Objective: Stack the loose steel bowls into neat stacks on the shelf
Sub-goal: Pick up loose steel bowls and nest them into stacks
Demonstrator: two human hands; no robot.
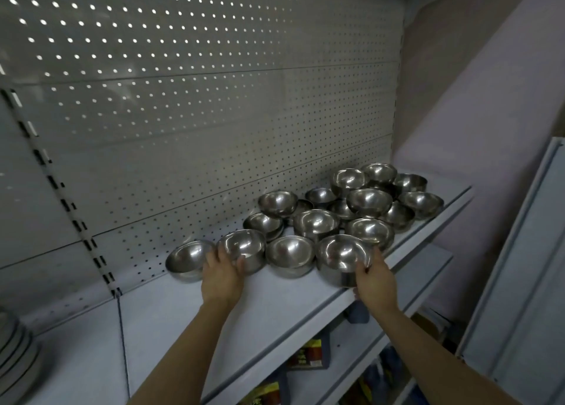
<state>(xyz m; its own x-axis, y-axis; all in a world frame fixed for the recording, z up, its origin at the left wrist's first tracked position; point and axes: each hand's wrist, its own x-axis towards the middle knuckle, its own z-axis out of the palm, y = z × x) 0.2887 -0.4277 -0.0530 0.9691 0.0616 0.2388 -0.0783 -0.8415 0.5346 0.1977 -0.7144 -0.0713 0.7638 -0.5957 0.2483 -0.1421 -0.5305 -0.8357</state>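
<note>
Several loose steel bowls lie in a jumble on the white shelf [189, 310], spreading from the front towards the back right. My left hand [221, 274] grips the rim of a bowl [244, 247] near the front left, thumb on its near side. A single bowl [186, 259] sits just left of that hand. My right hand [374, 279] holds the near rim of another bowl [342, 256] at the shelf's front edge. Between the two held bowls stands one more bowl [289, 253].
A perforated back panel [195, 123] rises behind the shelf, with a slotted upright [65, 204] at the left. Stacked pale plates [13, 346] sit at the far left. Lower shelves hold boxed goods [310, 354]. A white panel [526, 270] leans at the right.
</note>
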